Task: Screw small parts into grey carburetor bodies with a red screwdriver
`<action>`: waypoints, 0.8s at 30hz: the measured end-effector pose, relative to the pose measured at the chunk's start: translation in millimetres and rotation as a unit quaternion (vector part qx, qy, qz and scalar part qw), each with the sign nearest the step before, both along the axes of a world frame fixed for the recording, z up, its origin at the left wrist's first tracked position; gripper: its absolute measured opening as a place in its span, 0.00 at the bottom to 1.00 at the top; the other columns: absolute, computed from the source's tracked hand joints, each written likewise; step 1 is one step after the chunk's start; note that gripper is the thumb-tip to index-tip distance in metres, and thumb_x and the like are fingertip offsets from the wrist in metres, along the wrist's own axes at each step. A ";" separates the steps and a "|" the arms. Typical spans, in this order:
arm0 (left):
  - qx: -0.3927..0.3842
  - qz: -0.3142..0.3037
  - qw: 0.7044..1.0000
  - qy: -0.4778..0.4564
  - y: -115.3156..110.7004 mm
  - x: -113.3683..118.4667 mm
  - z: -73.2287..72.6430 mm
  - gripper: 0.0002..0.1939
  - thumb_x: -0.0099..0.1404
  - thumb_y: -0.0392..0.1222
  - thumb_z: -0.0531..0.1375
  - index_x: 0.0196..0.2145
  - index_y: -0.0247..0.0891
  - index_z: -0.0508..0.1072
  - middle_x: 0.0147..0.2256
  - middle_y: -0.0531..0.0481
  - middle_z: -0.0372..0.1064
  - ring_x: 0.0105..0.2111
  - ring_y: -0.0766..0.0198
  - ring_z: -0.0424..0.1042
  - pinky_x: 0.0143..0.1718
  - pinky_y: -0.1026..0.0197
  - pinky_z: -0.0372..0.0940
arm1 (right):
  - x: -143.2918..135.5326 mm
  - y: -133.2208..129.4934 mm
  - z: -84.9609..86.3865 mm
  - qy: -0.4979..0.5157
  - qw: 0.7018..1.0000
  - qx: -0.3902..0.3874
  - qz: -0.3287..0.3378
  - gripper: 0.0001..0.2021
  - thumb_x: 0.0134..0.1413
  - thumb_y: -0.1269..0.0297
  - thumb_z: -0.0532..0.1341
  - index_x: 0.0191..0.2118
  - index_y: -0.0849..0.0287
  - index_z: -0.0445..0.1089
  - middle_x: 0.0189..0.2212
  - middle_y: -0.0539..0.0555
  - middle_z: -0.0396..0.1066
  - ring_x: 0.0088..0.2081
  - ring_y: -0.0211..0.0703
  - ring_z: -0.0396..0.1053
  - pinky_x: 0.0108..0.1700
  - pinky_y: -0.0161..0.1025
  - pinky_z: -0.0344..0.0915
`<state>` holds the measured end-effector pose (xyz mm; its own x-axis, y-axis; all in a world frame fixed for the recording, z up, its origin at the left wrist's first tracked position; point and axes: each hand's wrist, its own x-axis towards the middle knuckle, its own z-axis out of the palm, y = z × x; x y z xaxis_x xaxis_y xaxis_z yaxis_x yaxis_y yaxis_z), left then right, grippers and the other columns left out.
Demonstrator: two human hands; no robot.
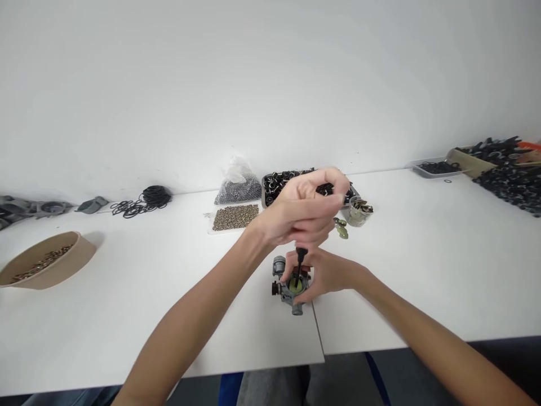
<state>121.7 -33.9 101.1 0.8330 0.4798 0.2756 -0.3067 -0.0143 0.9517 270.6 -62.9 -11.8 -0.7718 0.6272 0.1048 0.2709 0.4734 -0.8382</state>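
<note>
My left hand [306, 206] is closed around a black screwdriver [301, 256], its handle mostly hidden by my fingers. The shaft points down into the round bore of a grey metal carburetor [297, 308]. A yellowish disc [292, 286] shows inside the bore, and the driver's tip appears to touch it. My right hand [321, 273] grips the carburetor from the right, thumb at the near side and fingers at the far side. The carburetor rests on the white table near the seam. Just beyond my hands lie several loose yellowish discs [342, 228] beside a clear cup [359, 213] of similar ones.
A tray of small brass parts [235, 217], a bag of dark bits [239, 186] and a tray of black parts [274, 186] stand by the wall. Left are a tan bowl [78, 256] and black rings [141, 202]; right, a clear tray [437, 168] and heaped black parts [511, 180].
</note>
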 end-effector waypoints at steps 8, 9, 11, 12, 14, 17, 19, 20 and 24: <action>0.058 0.370 0.927 -0.024 -44.3 -3.7 -5.8 0.12 0.63 0.47 0.64 0.39 0.42 0.64 0.13 0.65 0.50 0.10 0.77 0.49 0.11 0.70 0.45 | -0.5 1.0 -4.8 0.027 0.999 0.018 0.026 0.18 0.42 0.60 0.73 0.40 0.58 0.75 0.35 0.51 0.74 0.33 0.38 0.66 0.36 0.35 0.64; 0.054 0.305 0.950 -0.030 -37.3 -7.0 -8.9 0.13 0.64 0.47 0.64 0.41 0.43 0.64 0.13 0.66 0.48 0.09 0.77 0.47 0.10 0.71 0.46 | -1.0 0.8 -4.0 0.019 0.999 0.016 0.028 0.18 0.42 0.60 0.73 0.41 0.58 0.76 0.36 0.51 0.74 0.34 0.39 0.66 0.36 0.35 0.65; 0.055 0.120 0.991 -0.011 -17.4 -12.4 -12.7 0.17 0.61 0.52 0.65 0.41 0.44 0.64 0.12 0.66 0.46 0.08 0.76 0.45 0.10 0.69 0.48 | -1.5 0.6 -1.4 -0.002 1.000 0.010 0.023 0.19 0.41 0.58 0.74 0.41 0.57 0.76 0.37 0.52 0.73 0.36 0.40 0.67 0.36 0.35 0.65; 0.067 0.028 0.997 -0.003 -7.9 -13.8 -12.4 0.19 0.58 0.55 0.66 0.39 0.43 0.65 0.11 0.66 0.46 0.08 0.75 0.45 0.10 0.68 0.50 | -1.4 0.5 0.0 -0.011 1.000 0.008 0.019 0.19 0.40 0.57 0.74 0.41 0.57 0.77 0.38 0.52 0.73 0.37 0.41 0.67 0.36 0.35 0.65; 0.095 -0.087 0.992 0.013 2.0 -13.4 -6.9 0.22 0.55 0.60 0.66 0.36 0.42 0.67 0.10 0.65 0.46 0.07 0.73 0.47 0.10 0.66 0.52 | -0.6 0.1 2.2 -0.022 1.000 0.007 0.007 0.20 0.40 0.57 0.74 0.41 0.57 0.77 0.38 0.52 0.73 0.38 0.41 0.67 0.37 0.36 0.66; 0.107 0.009 0.990 0.093 -15.9 -5.5 7.8 0.22 0.58 0.54 0.67 0.45 0.41 0.69 0.14 0.60 0.56 0.11 0.70 0.59 0.13 0.66 0.58 | 1.7 -0.2 2.8 -0.025 1.000 0.010 -0.016 0.20 0.40 0.57 0.74 0.42 0.56 0.76 0.38 0.52 0.73 0.39 0.42 0.68 0.39 0.37 0.67; 0.096 0.232 0.963 0.102 -40.1 0.1 13.3 0.22 0.59 0.47 0.67 0.48 0.42 0.66 0.19 0.59 0.62 0.16 0.70 0.65 0.16 0.68 0.60 | 2.7 -0.3 1.4 -0.020 1.000 0.011 -0.015 0.20 0.40 0.57 0.74 0.43 0.56 0.76 0.37 0.52 0.73 0.38 0.42 0.68 0.38 0.37 0.67; 0.091 0.327 0.937 0.082 -50.5 1.5 13.2 0.21 0.59 0.45 0.67 0.46 0.42 0.65 0.18 0.60 0.61 0.16 0.72 0.63 0.15 0.69 0.59 | 2.9 -0.3 0.5 -0.016 1.000 0.010 -0.010 0.20 0.41 0.57 0.74 0.43 0.56 0.76 0.36 0.52 0.73 0.37 0.42 0.68 0.37 0.37 0.67; 0.071 0.252 0.965 -0.026 -49.8 -7.0 -3.5 0.13 0.63 0.45 0.64 0.42 0.44 0.64 0.14 0.65 0.52 0.10 0.77 0.49 0.12 0.71 0.48 | 1.8 -0.6 -1.8 -0.007 1.000 0.006 0.009 0.21 0.41 0.58 0.73 0.44 0.55 0.76 0.37 0.51 0.74 0.38 0.42 0.69 0.38 0.37 0.68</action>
<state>114.7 -83.7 97.6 0.4867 0.7749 0.4033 -0.2741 -0.3029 0.9128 272.4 -63.5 -13.6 -0.7848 0.6115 0.1012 0.2735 0.4881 -0.8288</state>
